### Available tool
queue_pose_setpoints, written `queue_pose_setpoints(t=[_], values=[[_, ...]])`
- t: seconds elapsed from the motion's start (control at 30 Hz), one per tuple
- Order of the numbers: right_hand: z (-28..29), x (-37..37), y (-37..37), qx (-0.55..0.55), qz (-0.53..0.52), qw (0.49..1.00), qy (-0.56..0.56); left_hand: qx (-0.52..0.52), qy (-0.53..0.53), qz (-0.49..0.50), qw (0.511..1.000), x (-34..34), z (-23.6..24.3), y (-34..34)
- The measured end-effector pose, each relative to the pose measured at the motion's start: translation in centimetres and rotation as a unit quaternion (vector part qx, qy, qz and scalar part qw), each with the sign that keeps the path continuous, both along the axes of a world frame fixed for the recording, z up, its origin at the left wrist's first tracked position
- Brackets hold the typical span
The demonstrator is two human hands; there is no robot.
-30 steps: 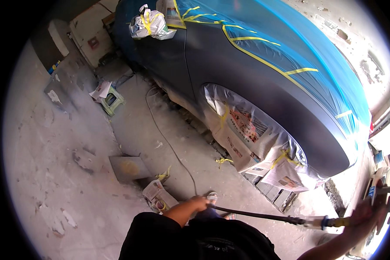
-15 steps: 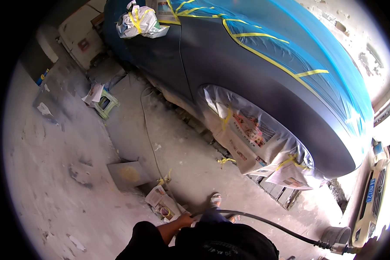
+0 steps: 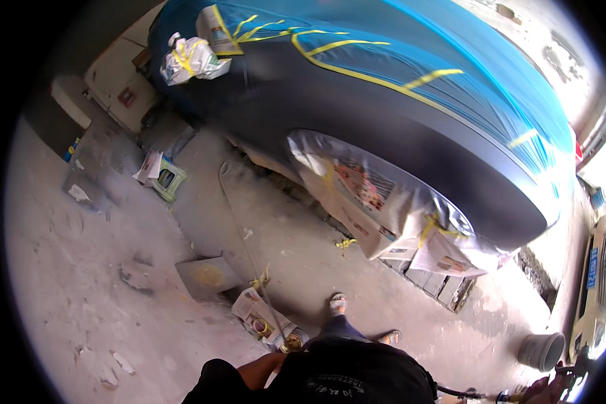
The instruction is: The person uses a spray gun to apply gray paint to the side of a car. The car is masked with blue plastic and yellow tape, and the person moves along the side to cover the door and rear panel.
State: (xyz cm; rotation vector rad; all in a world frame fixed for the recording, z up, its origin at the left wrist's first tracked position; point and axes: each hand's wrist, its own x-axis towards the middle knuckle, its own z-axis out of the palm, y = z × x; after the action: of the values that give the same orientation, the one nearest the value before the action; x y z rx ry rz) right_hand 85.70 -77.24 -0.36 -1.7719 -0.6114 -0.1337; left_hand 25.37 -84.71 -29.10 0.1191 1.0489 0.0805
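Observation:
At the lower right rim, my right hand [image 3: 547, 390] is closed around what looks like a spray gun [image 3: 578, 372], dark and partly lost in the rim's shadow. A black air hose [image 3: 459, 392] with a metal fitting runs toward it from behind my body. Of my left arm, a bare forearm [image 3: 262, 372] shows beside my black shirt; the left hand is hidden behind my torso. Ahead stands a car with a matte dark grey fender [image 3: 411, 145]. Blue plastic film [image 3: 438, 47] edged with yellow tape covers its upper part, and newspaper and film [image 3: 370, 209] cover the wheel.
A grey bucket [image 3: 533, 351] stands near my right hand. Another car [image 3: 589, 296] is at the right. By my feet are newspaper [image 3: 259, 311], a can [image 3: 293, 339] and a flat panel [image 3: 209, 276]. A thin hose [image 3: 239, 222] trails across the floor; a small green stool [image 3: 170, 182] stands farther left.
My left hand, earlier around the black hose before my body, has gone out of sight. The hose has dropped low to the right. My right hand and the spray gun show more clearly.

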Motion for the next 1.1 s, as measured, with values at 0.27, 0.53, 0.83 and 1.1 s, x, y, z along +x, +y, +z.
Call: queue_pose_setpoints(t=[0.27,0.53,0.83,1.1], values=[[-4.9,8.3,-7.5,-0.041,-0.051,0.997,0.041,0.25,0.199,-0.502,0.804,8.6,3.0,4.2],[-11.0,15.3,-17.6,-0.308,-0.047,0.921,-0.235,0.516,0.074,-0.64,0.564,9.9,-3.6,8.8],[-13.2,14.7,-15.8,-0.001,-0.132,0.944,0.304,0.39,0.239,-0.661,0.595,6.4,-10.7,10.0],[-14.7,15.4,-15.5,-0.027,-0.14,0.95,0.277,0.399,0.276,-0.663,0.57,6.1,-12.1,11.0]])
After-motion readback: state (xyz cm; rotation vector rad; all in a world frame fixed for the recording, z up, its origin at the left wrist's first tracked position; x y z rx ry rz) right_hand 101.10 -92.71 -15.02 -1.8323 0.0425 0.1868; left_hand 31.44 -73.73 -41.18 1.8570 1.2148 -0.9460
